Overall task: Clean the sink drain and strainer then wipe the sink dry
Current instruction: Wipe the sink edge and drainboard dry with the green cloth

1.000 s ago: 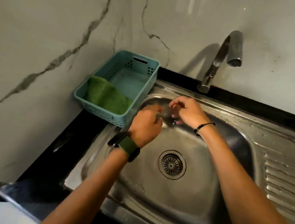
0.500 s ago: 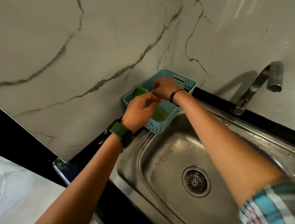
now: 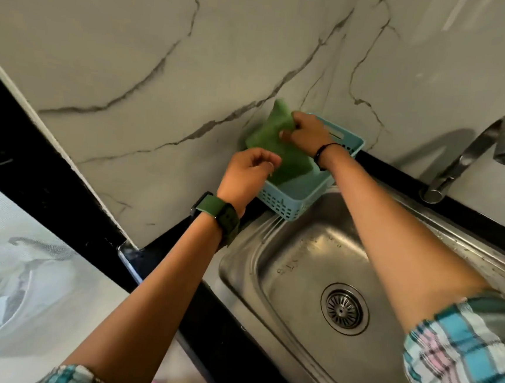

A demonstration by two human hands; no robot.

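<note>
At about nine o'clock from the basin, the left hand (image 3: pixel 248 172) is hovering with fingers loosely curled and holding nothing, its knuckles just beside the near corner of the blue basket (image 3: pixel 302 195). The basket is sitting on the black counter at eleven o'clock from the strainer. The right hand (image 3: pixel 307 132) is pinching the upper edge of the green cloth (image 3: pixel 275 144) and raising it; the cloth's lower part is hanging inside the basket. Further right, the sink (image 3: pixel 300 256) is looking wet, with droplets on its wall, and the strainer (image 3: pixel 344 308) is sitting seated in the drain at the bottom. The tap (image 3: pixel 474 149) is standing at one o'clock, not running. Judging by this, the wiping step is beginning: the next move calls for carrying the cloth clear of the basket rim toward five o'clock, down into the basin.
</note>
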